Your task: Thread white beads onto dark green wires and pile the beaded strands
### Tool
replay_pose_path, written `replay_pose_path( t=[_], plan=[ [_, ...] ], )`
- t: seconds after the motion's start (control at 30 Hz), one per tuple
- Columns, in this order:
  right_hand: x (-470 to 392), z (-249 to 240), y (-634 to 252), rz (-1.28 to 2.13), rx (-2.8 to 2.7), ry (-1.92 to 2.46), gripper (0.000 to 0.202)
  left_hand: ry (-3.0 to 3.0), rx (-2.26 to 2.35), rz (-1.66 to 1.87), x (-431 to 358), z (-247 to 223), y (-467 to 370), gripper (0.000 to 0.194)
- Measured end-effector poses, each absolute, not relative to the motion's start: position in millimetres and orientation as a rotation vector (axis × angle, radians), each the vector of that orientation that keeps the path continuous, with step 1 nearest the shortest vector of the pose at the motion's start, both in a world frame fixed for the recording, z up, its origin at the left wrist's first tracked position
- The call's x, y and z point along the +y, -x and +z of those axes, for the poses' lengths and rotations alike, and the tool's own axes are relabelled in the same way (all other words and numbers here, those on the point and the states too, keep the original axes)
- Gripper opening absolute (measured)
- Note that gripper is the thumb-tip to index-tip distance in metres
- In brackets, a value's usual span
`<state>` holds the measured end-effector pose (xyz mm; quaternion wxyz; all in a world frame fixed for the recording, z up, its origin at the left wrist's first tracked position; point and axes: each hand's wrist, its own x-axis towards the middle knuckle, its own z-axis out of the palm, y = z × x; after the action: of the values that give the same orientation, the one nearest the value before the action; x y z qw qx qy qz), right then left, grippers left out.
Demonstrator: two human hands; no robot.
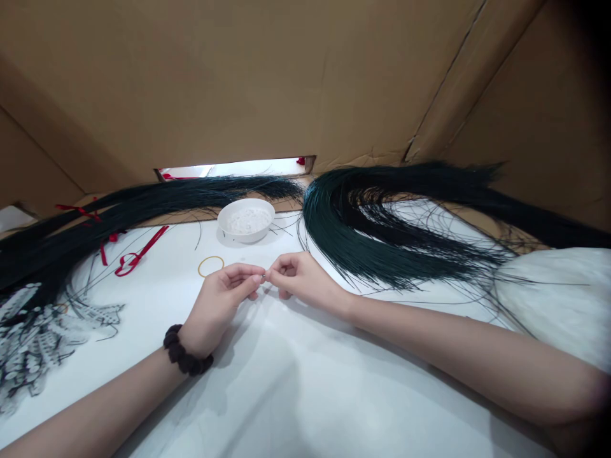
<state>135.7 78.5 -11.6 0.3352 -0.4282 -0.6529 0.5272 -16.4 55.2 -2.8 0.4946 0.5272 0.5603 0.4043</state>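
Observation:
Fingertip to fingertip over the white table, my left hand [217, 305] and my right hand [303, 277] are both closed in a pinch. A tiny dark thing [263, 278] shows between them, too small to name. Just behind the hands is a white bowl [245, 236] holding small whitish pieces. A yellow rubber band [210, 258] lies beside my left hand. To the right of the bowl, a thick bundle of dark green wire-like strands [329, 235] curves in a loop near my right hand.
More dark strands [191, 194] stretch along the left back, with a red ribbon [138, 257] nearby. White-tipped pieces [42, 343] are heaped at the left. A white plastic bag [563, 299] sits at the right. Cardboard walls [238, 83] with a slot enclose the table's back.

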Motion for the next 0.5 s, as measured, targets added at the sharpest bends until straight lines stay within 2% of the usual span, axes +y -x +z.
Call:
replay_pose_path(
  t=[0.5],
  plan=[
    [79.2,-8.6,-136.7,1.413,-1.691,1.126,0.013,-1.254,1.348,0.964,55.3,-3.1,17.9,0.021]
  ],
)
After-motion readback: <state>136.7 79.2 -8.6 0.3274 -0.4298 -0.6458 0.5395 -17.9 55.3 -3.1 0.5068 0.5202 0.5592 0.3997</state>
